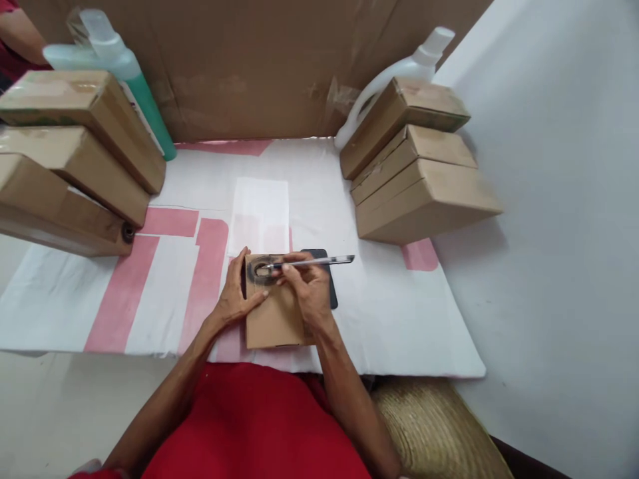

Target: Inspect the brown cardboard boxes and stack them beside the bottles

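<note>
A small brown cardboard box [274, 322] lies on the cloth-covered table right in front of me. Near its far edge is a round hole ringed with dark ink. My right hand [307, 286] pinches a pen [332, 260], its tip at the ring and its clear barrel pointing right. Along the box's left side rests my left hand [238, 293], thumb on top and fingers against the edge, steadying it. A dark flat object [332, 293], perhaps a phone, shows partly from behind my right hand.
A white paper sheet [260, 209] lies beyond the box. Cardboard boxes [100, 159] stand at left beside a green-liquid bottle [142, 100]; more boxes [394, 199] stand at right before a white bottle [367, 100]. A cardboard panel [249, 66] closes the back. Part of another person shows top left.
</note>
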Available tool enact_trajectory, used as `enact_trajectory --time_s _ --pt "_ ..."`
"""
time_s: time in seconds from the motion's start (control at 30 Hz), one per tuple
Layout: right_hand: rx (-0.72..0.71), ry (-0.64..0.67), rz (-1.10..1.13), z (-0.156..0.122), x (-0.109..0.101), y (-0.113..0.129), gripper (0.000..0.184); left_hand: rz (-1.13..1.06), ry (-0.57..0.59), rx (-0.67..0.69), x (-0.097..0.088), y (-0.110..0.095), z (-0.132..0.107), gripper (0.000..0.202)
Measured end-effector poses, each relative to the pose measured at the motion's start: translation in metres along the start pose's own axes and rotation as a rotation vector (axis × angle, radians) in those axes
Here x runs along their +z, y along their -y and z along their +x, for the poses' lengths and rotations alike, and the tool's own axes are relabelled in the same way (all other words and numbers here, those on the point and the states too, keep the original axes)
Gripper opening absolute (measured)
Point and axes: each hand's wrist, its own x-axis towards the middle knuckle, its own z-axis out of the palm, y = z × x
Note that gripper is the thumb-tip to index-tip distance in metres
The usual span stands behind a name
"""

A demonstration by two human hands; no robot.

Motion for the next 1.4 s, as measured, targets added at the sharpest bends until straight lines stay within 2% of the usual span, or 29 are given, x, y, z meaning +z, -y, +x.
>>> enact_trajectory --time_s 0.07,0.13,0.4,0.53,0.63,0.73,0.87,0.97,1.03,1.07,1.13,1.17,1.23,1.4 --pt "0.015 0.031 -0.049 -0.002 0.014 -0.007 0.024 0.002 -0.004 0.006 0.000 0.002 0.000 0.102" --pt "0.029 0.034 -0.087 -0.002 0.019 -0.010 0.025 0.002 -0.012 0.013 0.000 0.003 0.001 0.101" --pt "0.021 0.047 -0.173 -0.001 0.013 -0.012 0.019 -0.001 -0.017 -0.002 0.000 0.001 0.001 0.099" --pt "-0.011 0.021 -0.271 -0.002 0.007 -0.014 0.016 -0.009 -0.024 -0.004 0.000 0.001 0.000 0.098" --pt "-0.072 -0.090 -0.419 -0.002 0.000 -0.015 0.014 -0.003 -0.033 -0.010 0.000 -0.001 0.000 0.098" --pt "-0.071 -0.174 -0.479 0.001 -0.001 -0.014 0.018 -0.002 -0.030 -0.015 -0.001 -0.002 0.001 0.097" --pt "-0.126 -0.098 -0.463 0.015 -0.006 0.001 0.023 -0.015 -0.038 -0.008 -0.002 -0.003 0.002 0.096" --pt "-0.178 -0.232 -0.660 0.025 -0.030 0.020 0.024 -0.022 -0.033 -0.031 -0.002 -0.003 0.003 0.096" --pt "-0.112 -0.324 -0.984 0.025 -0.056 0.031 0.021 -0.028 -0.032 -0.047 -0.003 -0.003 0.004 0.096" --pt "-0.018 -0.316 -1.172 0.023 -0.069 0.035 0.020 -0.030 -0.035 -0.049 -0.003 -0.003 0.004 0.096" --pt "0.233 -0.216 -1.467 0.016 -0.093 0.036 0.019 -0.030 -0.042 -0.044 -0.002 -0.003 0.004 0.095" --pt "0.344 -0.154 -1.545 0.011 -0.102 0.035 0.019 -0.030 -0.041 -0.041 -0.002 -0.003 0.004 0.095" --pt "0.466 -0.071 -1.594 0.002 -0.115 0.028 0.019 -0.032 -0.039 -0.038 -0.002 -0.002 0.004 0.095" --pt "0.463 -0.010 -1.565 -0.008 -0.123 0.014 0.018 -0.035 -0.037 -0.048 -0.003 -0.005 0.005 0.095"
